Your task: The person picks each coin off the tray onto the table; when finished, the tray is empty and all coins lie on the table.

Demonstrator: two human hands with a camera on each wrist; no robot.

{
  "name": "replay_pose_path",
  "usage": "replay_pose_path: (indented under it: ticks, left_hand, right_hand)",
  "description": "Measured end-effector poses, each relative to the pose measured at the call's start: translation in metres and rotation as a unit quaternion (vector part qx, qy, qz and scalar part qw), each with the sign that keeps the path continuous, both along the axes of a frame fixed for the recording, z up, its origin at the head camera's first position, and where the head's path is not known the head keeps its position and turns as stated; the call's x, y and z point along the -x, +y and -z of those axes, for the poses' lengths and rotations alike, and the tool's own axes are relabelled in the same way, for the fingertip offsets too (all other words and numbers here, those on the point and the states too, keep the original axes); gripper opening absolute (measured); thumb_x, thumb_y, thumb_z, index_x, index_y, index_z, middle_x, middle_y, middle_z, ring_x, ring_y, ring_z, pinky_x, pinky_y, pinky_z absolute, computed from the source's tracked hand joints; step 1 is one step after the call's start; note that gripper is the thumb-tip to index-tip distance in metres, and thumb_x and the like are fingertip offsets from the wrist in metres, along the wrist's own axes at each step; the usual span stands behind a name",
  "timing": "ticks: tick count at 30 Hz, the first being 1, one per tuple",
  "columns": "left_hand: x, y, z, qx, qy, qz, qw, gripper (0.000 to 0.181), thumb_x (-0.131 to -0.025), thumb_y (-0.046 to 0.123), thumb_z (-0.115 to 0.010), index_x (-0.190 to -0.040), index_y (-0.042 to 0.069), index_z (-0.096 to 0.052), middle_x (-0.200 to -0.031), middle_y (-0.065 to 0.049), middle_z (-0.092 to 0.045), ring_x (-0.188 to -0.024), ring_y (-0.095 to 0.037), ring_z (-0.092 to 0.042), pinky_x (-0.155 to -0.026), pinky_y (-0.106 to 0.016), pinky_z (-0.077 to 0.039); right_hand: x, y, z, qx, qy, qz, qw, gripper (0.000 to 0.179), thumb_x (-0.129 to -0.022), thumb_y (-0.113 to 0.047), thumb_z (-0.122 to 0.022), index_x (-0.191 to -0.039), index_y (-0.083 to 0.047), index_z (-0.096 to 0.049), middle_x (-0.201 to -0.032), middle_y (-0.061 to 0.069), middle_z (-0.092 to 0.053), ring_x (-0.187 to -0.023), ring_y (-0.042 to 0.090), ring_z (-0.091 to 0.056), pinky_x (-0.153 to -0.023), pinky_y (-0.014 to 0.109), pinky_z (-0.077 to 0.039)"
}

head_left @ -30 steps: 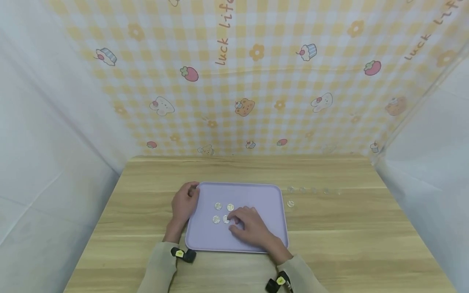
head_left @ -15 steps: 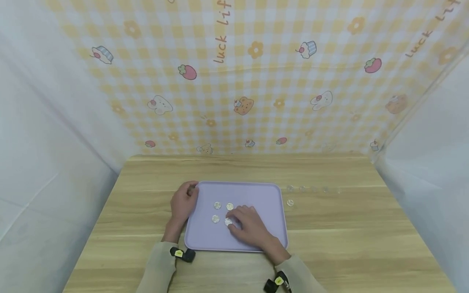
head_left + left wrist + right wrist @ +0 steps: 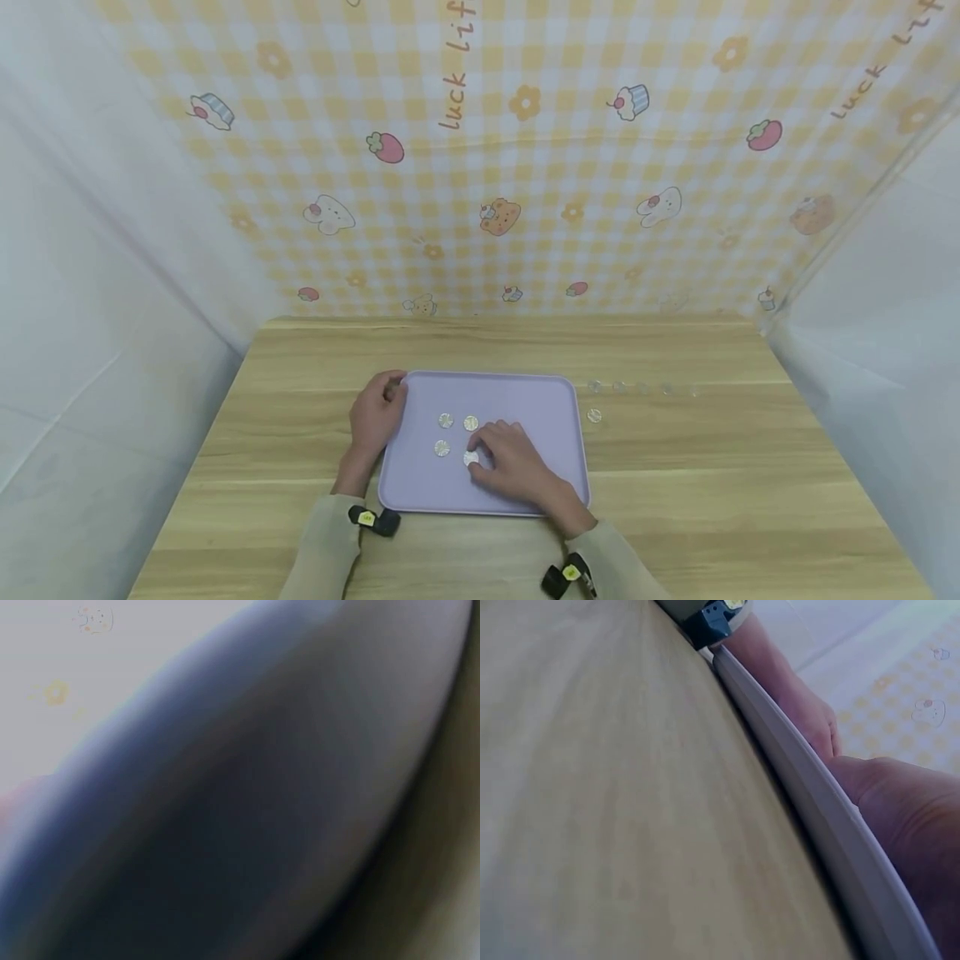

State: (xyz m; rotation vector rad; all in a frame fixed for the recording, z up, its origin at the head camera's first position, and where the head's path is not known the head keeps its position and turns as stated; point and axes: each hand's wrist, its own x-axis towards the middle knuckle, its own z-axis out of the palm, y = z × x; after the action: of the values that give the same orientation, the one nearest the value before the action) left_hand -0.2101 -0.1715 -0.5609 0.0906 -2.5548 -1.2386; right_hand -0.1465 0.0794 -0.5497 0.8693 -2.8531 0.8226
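Note:
In the head view a lilac tray [image 3: 525,400] lies on the wooden table with several small clear round discs with a silvery pattern on it. Two of them, the back left disc [image 3: 446,421] and the back right disc [image 3: 471,423], lie above the front left disc [image 3: 442,448]. My right hand [image 3: 513,467] reaches over the tray, thumb and index finger pinching the front right disc [image 3: 470,458] at its edges. My left hand [image 3: 377,412] holds the tray's left rim near the back corner. The left wrist view is mostly blocked by a dark blur.
Right of the tray, a row of faint clear discs [image 3: 618,387] lies on the table [image 3: 697,483], with one more disc [image 3: 594,415] in front. A yellow checked cloth [image 3: 450,183] hangs behind; white sheets [image 3: 97,333] flank both sides.
The front right disc has slid slightly right and toward the front of the tray with my right fingers, and now shows more fully. The left hand stays at the rim.

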Motion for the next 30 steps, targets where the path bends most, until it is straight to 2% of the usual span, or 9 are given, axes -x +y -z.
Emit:
replay_pose_path:
  ticks: [6, 11, 16, 19, 24, 27, 30]
  left_hand:
    - [-0.001, 0.0, 0.0, 0.001, 0.007, 0.002, 1.0, 0.023, -0.095, 0.019, -0.063, -0.115, 0.01, -0.07, -0.076, -0.006, -0.066, -0.062, -0.015, -0.055, -0.057, -0.03, -0.042]
    - [-0.002, -0.001, 0.0, 0.002, 0.004, -0.001, 1.0, 0.022, -0.096, 0.02, -0.063, -0.115, 0.011, -0.07, -0.076, -0.006, -0.066, -0.062, -0.016, -0.054, -0.057, -0.03, -0.042]
    - [-0.002, 0.0, 0.0, -0.001, 0.001, -0.002, 1.0, 0.022, -0.096, 0.021, -0.063, -0.114, 0.012, -0.071, -0.076, -0.006, -0.066, -0.062, -0.016, -0.054, -0.057, -0.029, -0.042]
    - [-0.002, 0.0, -0.001, -0.001, 0.003, 0.001, 1.0, 0.022, -0.095, 0.021, -0.064, -0.114, 0.011, -0.071, -0.076, -0.006, -0.065, -0.062, -0.016, -0.054, -0.057, -0.029, -0.042]
    - [0.0, 0.001, -0.003, -0.001, 0.01, 0.006, 0.9999, 0.022, -0.095, 0.02, -0.063, -0.114, 0.01, -0.07, -0.074, -0.006, -0.065, -0.061, -0.016, -0.055, -0.056, -0.03, -0.043]
    - [0.001, 0.001, -0.003, 0.002, 0.01, 0.005, 0.9999, 0.022, -0.095, 0.019, -0.064, -0.114, 0.01, -0.07, -0.075, -0.006, -0.066, -0.062, -0.016, -0.056, -0.057, -0.03, -0.044]
    - [0.0, 0.0, -0.002, 0.003, 0.009, 0.003, 1.0, 0.022, -0.095, 0.019, -0.064, -0.114, 0.01, -0.071, -0.075, -0.006, -0.066, -0.063, -0.016, -0.056, -0.058, -0.03, -0.044]
  right_hand:
    - [0.002, -0.003, -0.004, 0.0, -0.029, 0.005, 0.9996, 0.015, -0.078, -0.027, -0.069, -0.09, -0.022, -0.063, -0.085, -0.012, -0.06, -0.075, 0.006, -0.041, -0.074, 0.024, -0.032]
    - [0.002, 0.002, 0.003, 0.007, -0.023, -0.018, 0.9996, 0.022, -0.079, -0.024, -0.067, -0.101, -0.026, -0.065, -0.081, -0.014, -0.054, -0.075, 0.004, -0.039, -0.074, 0.022, -0.029]
    - [0.002, 0.008, 0.002, 0.007, -0.004, -0.052, 0.9986, 0.027, -0.082, -0.021, -0.068, -0.108, -0.027, -0.069, -0.095, -0.013, -0.064, -0.082, 0.004, -0.045, -0.077, 0.024, -0.033]
    - [0.003, 0.009, -0.003, 0.0, -0.029, -0.053, 0.9982, 0.026, -0.084, -0.021, -0.068, -0.109, -0.025, -0.068, -0.102, -0.011, -0.067, -0.086, 0.005, -0.047, -0.079, 0.025, -0.034]
    - [0.007, 0.007, -0.015, -0.023, -0.091, -0.038, 0.9948, 0.021, -0.087, -0.024, -0.067, -0.108, -0.021, -0.064, -0.104, -0.007, -0.065, -0.089, 0.008, -0.048, -0.084, 0.029, -0.037]
    - [0.009, 0.007, -0.02, -0.027, -0.118, -0.03, 0.9921, 0.017, -0.087, -0.026, -0.067, -0.102, -0.02, -0.062, -0.098, -0.008, -0.063, -0.088, 0.009, -0.048, -0.086, 0.03, -0.038]
    - [0.01, 0.007, -0.02, -0.02, -0.134, -0.025, 0.9904, 0.013, -0.085, -0.025, -0.068, -0.094, -0.022, -0.059, -0.085, -0.01, -0.057, -0.08, 0.007, -0.046, -0.082, 0.028, -0.037]
